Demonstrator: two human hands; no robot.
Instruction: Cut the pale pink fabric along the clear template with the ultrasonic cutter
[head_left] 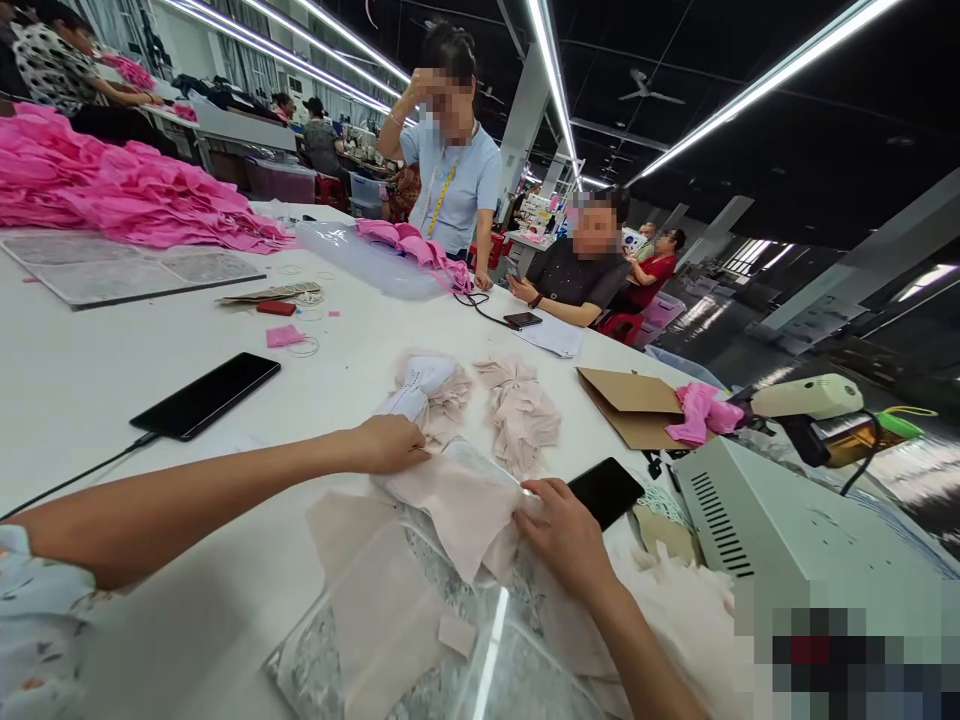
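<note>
Glossy, mottled grey and streaked by a reflected light, a board lies nearest on the white bench, partly covered by a flat, thin beige panel and a small rectangular scrap. Above its far part, the left hand is closed, pinching one edge of a soft beige cloth; the right hand has its fingers bent and grips the opposite side, so the cloth hangs in loose folds between them. Just beyond lie two crumpled, gathered bundles, the left bundle wrapped with a white strip whose small dark marks are illegible. Near the right hand rests a smooth black phone.
</note>
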